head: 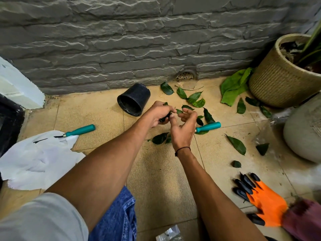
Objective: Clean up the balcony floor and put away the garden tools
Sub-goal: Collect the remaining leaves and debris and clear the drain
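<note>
honestly, left hand (159, 113) grips a leaf bunch (165, 119), right hand (184, 126) loosely open, so keep feeding it leaves (196, 100) before bagging.

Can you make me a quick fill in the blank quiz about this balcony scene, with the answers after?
1. The black plastic pot lies on its ____.
2. The glove with black claws is ____.
3. The left hand holds a bunch of ____.
4. Both tool handles are ____.

Answers: side; orange; leaves; teal
</note>
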